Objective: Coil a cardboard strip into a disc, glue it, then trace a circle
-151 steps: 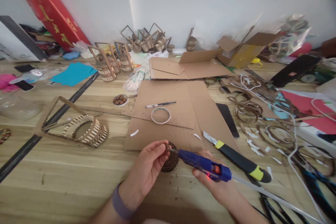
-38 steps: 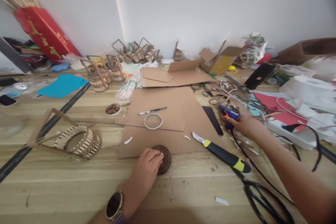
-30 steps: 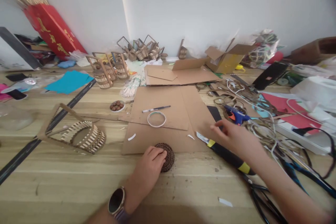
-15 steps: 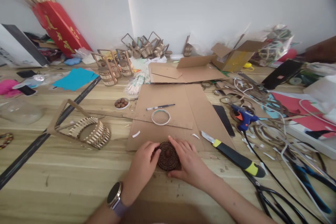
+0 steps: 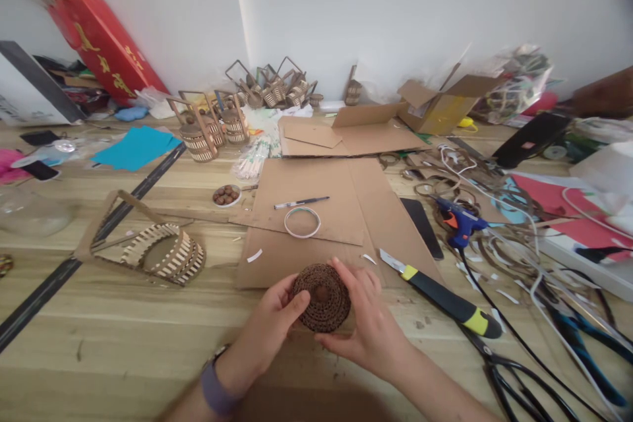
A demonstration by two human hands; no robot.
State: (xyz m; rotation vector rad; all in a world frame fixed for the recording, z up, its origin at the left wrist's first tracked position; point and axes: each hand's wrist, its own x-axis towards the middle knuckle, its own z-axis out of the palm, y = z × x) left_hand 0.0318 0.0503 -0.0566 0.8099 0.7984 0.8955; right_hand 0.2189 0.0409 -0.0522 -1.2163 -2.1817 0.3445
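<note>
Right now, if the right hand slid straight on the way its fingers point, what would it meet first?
The right hand holds the woven cardboard disc. Beyond it, across the cardboard sheet, probably the white ring first; depth is unclear.

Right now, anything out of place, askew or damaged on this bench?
Yes. The utility knife lies with its blade out, close to the right hand, which holds the woven disc together with the left hand. The slatted basket on the left lies tipped on its side. No visible damage.
</note>
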